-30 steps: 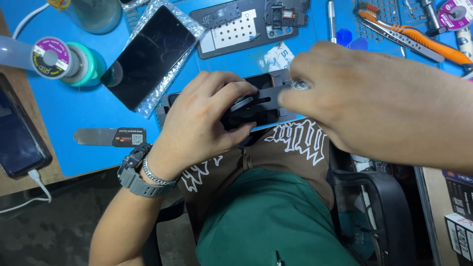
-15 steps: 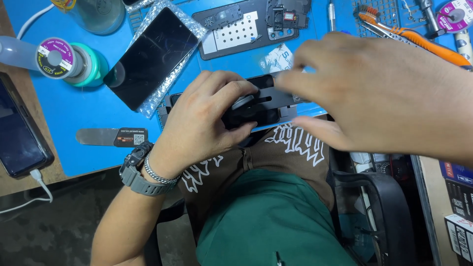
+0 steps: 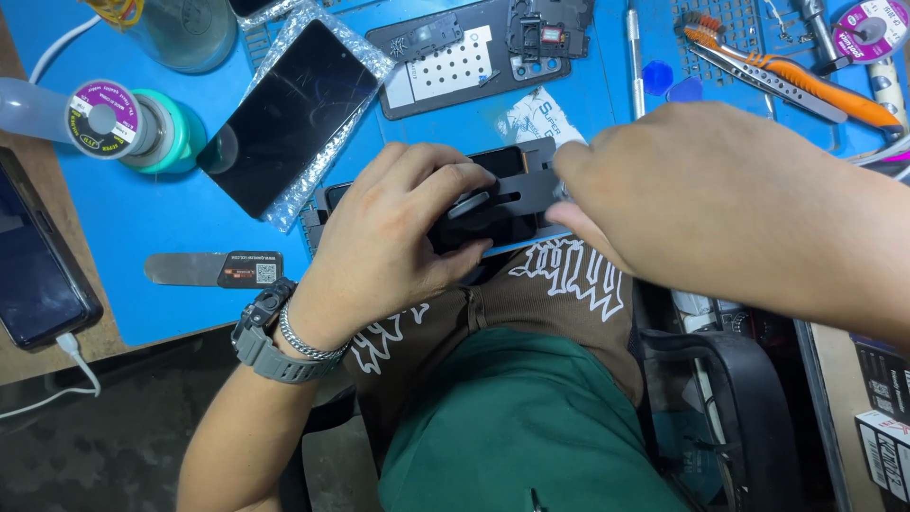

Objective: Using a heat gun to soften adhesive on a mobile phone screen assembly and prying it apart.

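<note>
left wrist — grey chunky watch [image 3: 261, 334], silver chain bracelet [image 3: 305, 339] | brown printed shirt [image 3: 559, 294] | green trousers [image 3: 517, 427]

blue mat [image 3: 190, 209], orange brush [image 3: 806, 81] (blk bristles)

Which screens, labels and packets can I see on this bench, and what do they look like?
Phone screen: dark glass panel in clear crinkled wrap, upper left on the blue mat.
Phone: black, far left, white cable plugged in.
Solder spool label: round, purple and white.
Pry tool label: black, with a small square code.
Packet: small, whitish, above the hands.
</note>
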